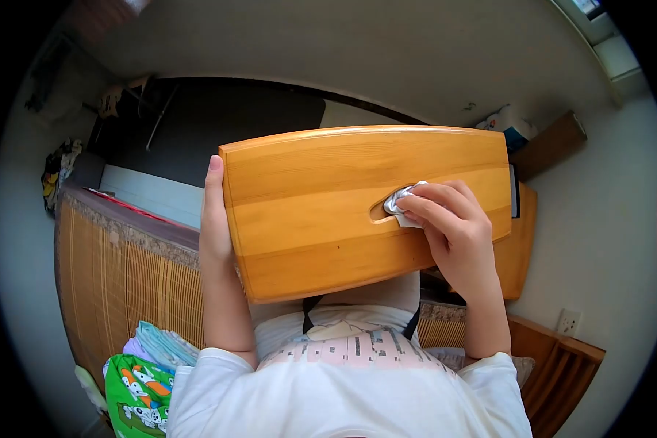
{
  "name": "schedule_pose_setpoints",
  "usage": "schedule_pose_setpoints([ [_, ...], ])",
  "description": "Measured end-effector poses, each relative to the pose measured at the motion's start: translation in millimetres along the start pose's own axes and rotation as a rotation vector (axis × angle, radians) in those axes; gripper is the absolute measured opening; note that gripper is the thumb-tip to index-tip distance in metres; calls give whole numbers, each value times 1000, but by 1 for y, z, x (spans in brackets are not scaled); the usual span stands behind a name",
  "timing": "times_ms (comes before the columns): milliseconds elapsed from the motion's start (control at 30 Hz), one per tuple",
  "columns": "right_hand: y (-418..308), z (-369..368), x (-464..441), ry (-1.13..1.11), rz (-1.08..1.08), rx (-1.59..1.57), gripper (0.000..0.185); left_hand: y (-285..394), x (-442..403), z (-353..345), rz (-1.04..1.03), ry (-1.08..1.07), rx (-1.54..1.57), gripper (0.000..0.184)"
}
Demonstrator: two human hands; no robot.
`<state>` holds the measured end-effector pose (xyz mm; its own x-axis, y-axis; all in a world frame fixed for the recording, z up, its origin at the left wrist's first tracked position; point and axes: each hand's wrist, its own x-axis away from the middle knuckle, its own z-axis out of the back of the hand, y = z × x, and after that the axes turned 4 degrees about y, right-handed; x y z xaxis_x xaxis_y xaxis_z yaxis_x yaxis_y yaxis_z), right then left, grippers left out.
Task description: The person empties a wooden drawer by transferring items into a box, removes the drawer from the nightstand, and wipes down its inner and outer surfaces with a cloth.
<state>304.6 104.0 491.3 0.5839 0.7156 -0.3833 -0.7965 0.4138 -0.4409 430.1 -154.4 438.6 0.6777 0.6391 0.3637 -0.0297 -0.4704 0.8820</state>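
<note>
Glossy orange-brown rectangular wooden panel is held up before the person's white printed T-shirt, long axis running left to right, right end slightly higher. Left grip has hold of its left edge, thumb laid along it; the fingers behind are hidden, so their spread cannot be told. Right grip is nearly closed, pinching a crumpled white cloth-like wad at the elongated rounded slot, right of the panel's middle; this hand is the nearer to the slot. Surface shows lengthwise lighter and darker bands and one small dark spot below and left of the slot
</note>
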Motion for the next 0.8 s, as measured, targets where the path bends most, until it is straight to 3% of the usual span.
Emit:
schedule_pose_setpoints([
  [67, -6, -3, -1, -1, 8, 19, 28, 13, 7, 7, -439, 163, -565, 63],
  [133, -8, -8, -2, 31, -6, -16, 30, 33, 35, 6, -858, 195, -817, 78],
  [200, -8, -14, -4, 52, -5, 2, 30, 62, 73, -18, -976, -148, -1323, 103],
  [233, -9, -14, -6, 41, 11, -18, 30, 57, 73, -25, -970, -142, -1324, 103],
  [300, -15, -12, -12, -39, 36, -101, 29, 49, 65, -36, -815, -458, -1590, 120],
  [433, -23, -19, -16, -64, 104, -155, 31, 51, 59, -37, -723, -500, -1614, 126],
  [500, -18, -16, -18, -102, 117, -129, 31, 45, 57, -38, -758, -455, -1601, 120],
  [733, 4, 8, -14, -108, 28, 23, 31, 43, 54, -32, -759, -488, -1557, 115],
  [800, -2, -3, -21, -124, 113, -148, 34, 43, 55, -36, -742, -495, -1551, 115],
])
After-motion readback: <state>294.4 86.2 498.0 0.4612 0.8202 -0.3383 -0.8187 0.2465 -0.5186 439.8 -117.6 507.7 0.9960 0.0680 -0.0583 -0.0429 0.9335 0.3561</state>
